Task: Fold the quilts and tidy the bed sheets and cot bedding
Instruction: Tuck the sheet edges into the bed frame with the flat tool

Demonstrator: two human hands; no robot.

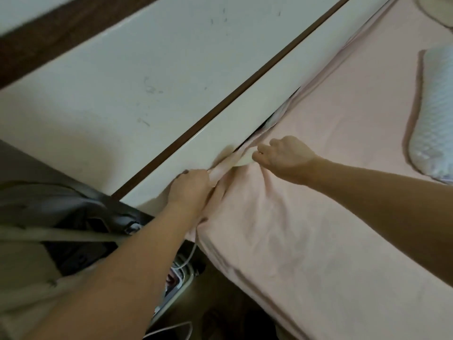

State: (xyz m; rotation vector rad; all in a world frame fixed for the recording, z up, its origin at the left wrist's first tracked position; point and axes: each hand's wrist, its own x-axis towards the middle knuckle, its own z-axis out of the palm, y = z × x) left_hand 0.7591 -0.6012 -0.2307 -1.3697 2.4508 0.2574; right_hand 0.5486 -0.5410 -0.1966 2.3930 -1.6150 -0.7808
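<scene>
Left hand: the left hand [193, 190] reaches up from 7 o'clock on a bare, nearly straight forearm; its fingers are curled round a bunched roll of the pink bed sheet [318, 192] at the corner of the mattress, knuckles turned toward the headboard.
Right hand: the right hand [285, 157] comes in from 3 o'clock, wrist bent slightly down, back of the hand up; thumb and curled fingers pinch the sheet's edge just where it meets the headboard gap.
Hands together: both clamp the same gathered edge, near each other but not touching, with the roll of cloth stretched between them.
Bed sheet: it covers the mattress from the centre out to 5 o'clock; wrinkles fan out from the two grips; the edge runs along the headboard toward 1 o'clock, and the side drop hangs down at 6 o'clock.
Headboard: the white headboard [152, 77], crossed by a dark brown strip, slants from 9 o'clock to 12 o'clock, scuffed with small dark marks.
Pillow: a pale quilted pillow [434, 114] lies on the sheet at 3 o'clock, well apart from the hands.
Beside the bed: a dark bag [73, 217] at 8 o'clock, and white cables [188, 256] on the floor near 6 o'clock.
</scene>
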